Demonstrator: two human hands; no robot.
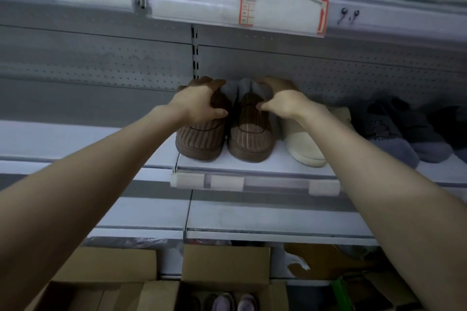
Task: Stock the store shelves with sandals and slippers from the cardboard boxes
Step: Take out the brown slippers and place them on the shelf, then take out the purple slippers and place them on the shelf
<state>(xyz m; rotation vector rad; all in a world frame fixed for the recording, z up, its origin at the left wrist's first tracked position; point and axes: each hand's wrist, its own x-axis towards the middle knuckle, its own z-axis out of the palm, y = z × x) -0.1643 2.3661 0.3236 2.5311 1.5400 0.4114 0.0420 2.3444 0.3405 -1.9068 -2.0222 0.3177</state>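
- Head view, far left: an open cardboard box (101, 269) sits on the floor below the shelves. Its contents are too dark to make out.
- The left grip (199, 102) is clamped on the left brown slipper (201, 140). The fingers curl over the slipper's back edge and the thumb presses on its ribbed upper.
- That slipper stands on the middle shelf (252, 170) at the shelf's left end, with its toe pointing toward the camera.
- The right brown slipper (250, 142) stands just beside it, also toe forward. The two are touching or nearly so, and both show a grey fleece lining at the opening.
- Below, a second cardboard box (225, 264) stands open with a pair of purple slippers (235, 302) inside.
- The right grip (285, 102) grasps the right brown slipper. The fingers hook over its fleece collar and the thumb tip pinches against the upper.
- A cream slipper (304, 145) lies just right of the brown pair, partly under the right forearm.
- A red-edged price label (283, 11) hangs on the rail of the shelf above, and "9.9" (350, 16) is handwritten beside it.
- Dark grey slippers (394, 139) rest farther right on the same middle shelf.
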